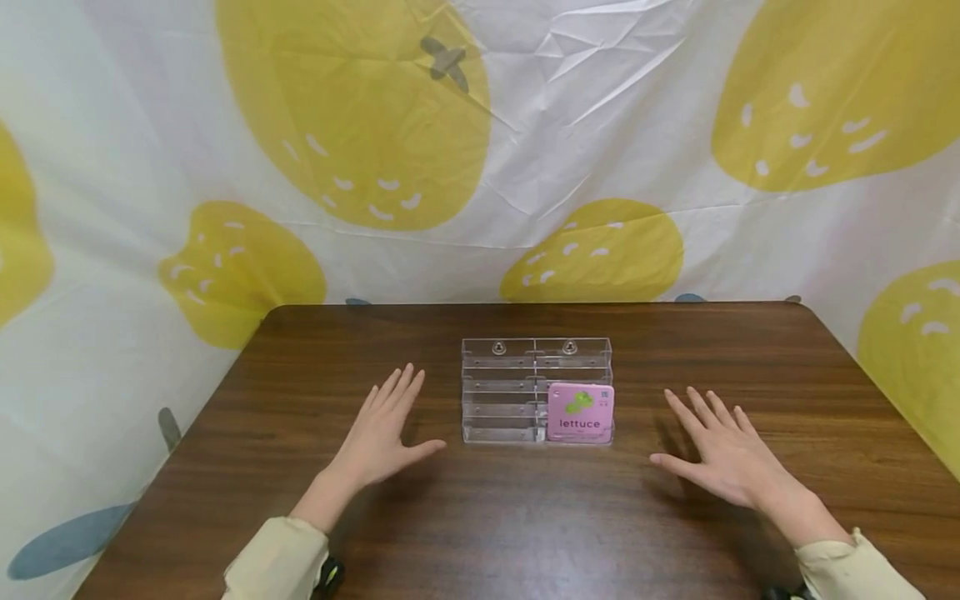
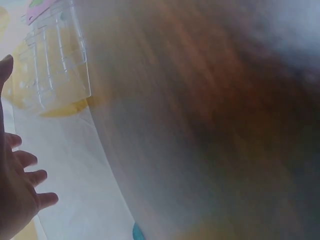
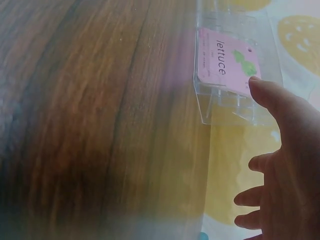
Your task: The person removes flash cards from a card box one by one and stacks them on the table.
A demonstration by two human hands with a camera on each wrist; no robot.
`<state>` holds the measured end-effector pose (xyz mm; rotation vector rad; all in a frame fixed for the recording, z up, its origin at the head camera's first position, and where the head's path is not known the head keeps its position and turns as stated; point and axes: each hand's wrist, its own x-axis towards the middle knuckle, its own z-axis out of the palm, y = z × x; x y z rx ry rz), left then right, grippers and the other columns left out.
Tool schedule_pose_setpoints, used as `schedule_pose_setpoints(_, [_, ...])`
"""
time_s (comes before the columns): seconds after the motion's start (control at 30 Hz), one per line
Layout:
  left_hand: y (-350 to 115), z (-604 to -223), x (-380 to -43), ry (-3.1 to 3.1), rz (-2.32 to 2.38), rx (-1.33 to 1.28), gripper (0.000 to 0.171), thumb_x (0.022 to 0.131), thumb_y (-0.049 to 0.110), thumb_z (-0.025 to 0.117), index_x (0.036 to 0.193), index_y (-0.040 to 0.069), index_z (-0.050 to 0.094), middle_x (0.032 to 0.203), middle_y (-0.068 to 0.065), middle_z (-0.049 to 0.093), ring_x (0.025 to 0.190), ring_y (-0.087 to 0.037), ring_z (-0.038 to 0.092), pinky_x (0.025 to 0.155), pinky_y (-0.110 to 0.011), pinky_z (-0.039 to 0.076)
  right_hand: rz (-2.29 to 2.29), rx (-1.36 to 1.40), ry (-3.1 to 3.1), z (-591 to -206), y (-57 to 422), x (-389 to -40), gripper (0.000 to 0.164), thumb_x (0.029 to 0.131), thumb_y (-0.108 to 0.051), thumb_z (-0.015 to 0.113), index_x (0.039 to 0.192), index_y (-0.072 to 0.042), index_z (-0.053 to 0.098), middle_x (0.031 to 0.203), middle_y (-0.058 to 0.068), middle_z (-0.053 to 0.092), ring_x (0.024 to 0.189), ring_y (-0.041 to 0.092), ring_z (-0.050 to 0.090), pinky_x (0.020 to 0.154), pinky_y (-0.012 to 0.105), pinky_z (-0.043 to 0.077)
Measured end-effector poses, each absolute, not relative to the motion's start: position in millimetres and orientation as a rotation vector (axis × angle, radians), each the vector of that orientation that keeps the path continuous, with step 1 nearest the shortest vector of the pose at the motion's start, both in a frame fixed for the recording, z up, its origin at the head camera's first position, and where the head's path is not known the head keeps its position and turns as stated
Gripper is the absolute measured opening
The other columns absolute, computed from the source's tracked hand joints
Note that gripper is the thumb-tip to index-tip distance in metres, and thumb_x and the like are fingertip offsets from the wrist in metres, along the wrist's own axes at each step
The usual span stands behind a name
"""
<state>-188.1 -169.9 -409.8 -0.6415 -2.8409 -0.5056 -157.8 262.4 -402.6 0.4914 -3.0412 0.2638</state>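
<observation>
A clear plastic tiered card rack [image 1: 498, 411] stands on the table, divided into two columns of stepped pockets. In its front right pocket a pink card [image 1: 580, 413] with a green picture and the word "lettuce" stands upright. Left of the rack, my left hand [image 1: 384, 433] is spread with straight fingers, holding nothing. My right hand [image 1: 723, 454] is likewise spread to the right of the rack, apart from it. In the right wrist view the thumb overlaps the corner of the card [image 3: 227, 62], though the head view shows a gap between them.
The dark wood table [image 1: 487, 517] has rounded far corners. Behind it and at both sides hangs a white cloth [image 1: 420, 267] printed with yellow fruit. Pale sleeves [image 1: 277, 558] cover the forearms, with a dark band [image 1: 328, 575] at the left wrist.
</observation>
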Motion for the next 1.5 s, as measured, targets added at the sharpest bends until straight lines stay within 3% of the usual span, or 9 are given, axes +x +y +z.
schedule_pose_setpoints(0.3, [-160.0,-412.5,-201.4,-2.742,-0.561,-0.768,0.092,0.072,0.048,0.071,0.143,0.008,0.028,0.146,-0.014,0.027,0.133,-0.028,0.027,0.107,-0.046,0.024,0.276,0.512,-3.047,-403.1,260.7,-157.0,0.087,0.081,-0.061,0.050,0.144,-0.007,0.022,0.141,0.030,0.025,0.126,0.051,0.023,0.098,0.065,0.015])
schedule_pose_setpoints(0.5, [-148.5,-414.8,-209.7,-2.662,-0.636,-0.815,0.088,0.070,0.038,0.076,0.138,0.002,0.035,0.141,-0.014,0.037,0.127,-0.030,0.037,0.104,-0.042,0.031,0.286,0.588,-2.923,-404.9,255.1,-161.9,0.081,0.082,-0.057,0.054,0.142,-0.008,0.029,0.133,0.025,0.043,0.120,0.044,0.039,0.098,0.060,0.026])
schedule_pose_setpoints(0.73, [-138.8,-418.6,-215.5,-2.654,-0.641,-0.830,0.087,0.068,0.037,0.078,0.137,0.003,0.038,0.139,-0.014,0.040,0.125,-0.030,0.040,0.102,-0.041,0.033,0.387,0.612,-2.794,-399.4,245.0,-168.3,0.072,0.080,-0.050,0.062,0.135,-0.009,0.042,0.115,0.021,0.057,0.104,0.038,0.054,0.082,0.053,0.044])
schedule_pose_setpoints(1.17, [-133.1,-422.0,-217.8,-2.642,-0.628,-0.845,0.084,0.069,0.040,0.076,0.135,0.003,0.040,0.138,-0.015,0.041,0.123,-0.030,0.041,0.101,-0.042,0.035,0.627,0.640,-2.641,-399.4,229.9,-181.7,0.054,0.078,-0.033,0.070,0.121,-0.004,0.055,0.114,0.013,0.061,0.102,0.032,0.057,0.083,0.048,0.045])
schedule_pose_setpoints(1.5, [-132.7,-425.0,-220.6,-2.626,-0.582,-0.852,0.082,0.070,0.040,0.075,0.134,0.002,0.041,0.137,-0.017,0.042,0.123,-0.032,0.042,0.101,-0.042,0.035,0.801,0.629,-2.468,-405.0,222.2,-189.7,0.045,0.069,-0.015,0.078,0.109,-0.003,0.061,0.092,0.007,0.065,0.084,0.020,0.060,0.071,0.040,0.048])
